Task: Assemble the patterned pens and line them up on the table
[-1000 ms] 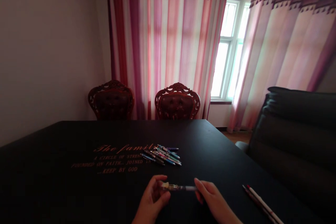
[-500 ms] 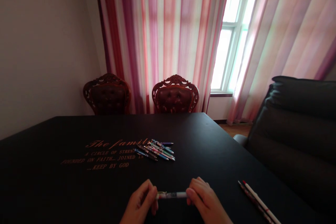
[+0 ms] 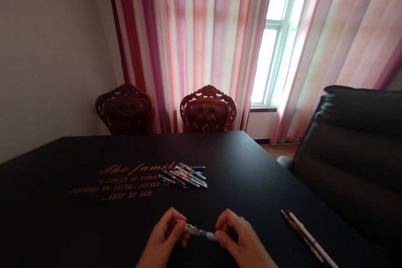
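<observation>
A slim patterned pen (image 3: pixel 196 231) is pinched, apparently, between the left hand (image 3: pixel 165 234) and right hand (image 3: pixel 240 236) near the black tabletop's (image 3: pixel 47 201) front edge; a loose pile of coloured pens (image 3: pixel 184 176) and two long pens (image 3: pixel 306 234) lie apart, untouched.

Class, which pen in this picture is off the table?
The patterned pen held between the left hand and right hand; the others lie on the black table, in the pile or the pair at right.

A home dining room: carved chairs (image 3: pixel 207 111), striped curtains (image 3: pixel 201 42), black motto table (image 3: pixel 245 167).
</observation>
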`<action>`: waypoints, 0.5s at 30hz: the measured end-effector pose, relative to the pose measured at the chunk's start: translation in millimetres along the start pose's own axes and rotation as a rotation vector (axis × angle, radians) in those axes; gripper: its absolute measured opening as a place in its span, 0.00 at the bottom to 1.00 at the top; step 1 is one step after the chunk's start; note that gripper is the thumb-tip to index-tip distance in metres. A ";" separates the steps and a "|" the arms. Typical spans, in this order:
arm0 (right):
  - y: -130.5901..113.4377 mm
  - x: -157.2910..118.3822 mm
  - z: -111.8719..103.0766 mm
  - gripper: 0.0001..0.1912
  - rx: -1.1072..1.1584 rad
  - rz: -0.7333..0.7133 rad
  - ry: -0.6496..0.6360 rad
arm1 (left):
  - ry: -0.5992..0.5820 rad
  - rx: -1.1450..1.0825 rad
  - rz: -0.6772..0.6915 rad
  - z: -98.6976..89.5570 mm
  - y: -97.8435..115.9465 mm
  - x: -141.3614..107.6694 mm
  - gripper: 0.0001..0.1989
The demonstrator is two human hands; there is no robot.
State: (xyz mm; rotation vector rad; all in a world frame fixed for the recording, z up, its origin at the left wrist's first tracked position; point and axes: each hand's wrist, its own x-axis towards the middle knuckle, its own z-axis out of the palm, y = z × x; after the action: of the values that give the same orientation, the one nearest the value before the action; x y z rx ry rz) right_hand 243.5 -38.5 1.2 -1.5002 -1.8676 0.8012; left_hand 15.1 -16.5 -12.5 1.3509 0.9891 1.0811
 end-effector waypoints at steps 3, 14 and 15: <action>0.9 -0.1 0.4 0.12 -0.002 -0.032 0.005 | 0.016 -0.006 -0.009 0.1 -0.2 -0.1 0.17; 8.1 2.2 1.6 0.10 0.063 0.015 0.024 | 0.021 -0.049 0.014 0.6 -1.2 -1.7 0.15; 8.6 2.3 1.7 0.09 0.080 0.016 0.017 | 0.021 -0.045 0.014 0.8 -0.7 -1.8 0.15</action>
State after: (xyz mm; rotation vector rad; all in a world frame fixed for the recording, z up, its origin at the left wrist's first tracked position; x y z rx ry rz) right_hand 247.0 -34.9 -6.2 -1.4701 -1.7917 0.8573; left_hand 15.5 -18.4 -13.3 1.3139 0.9663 1.1247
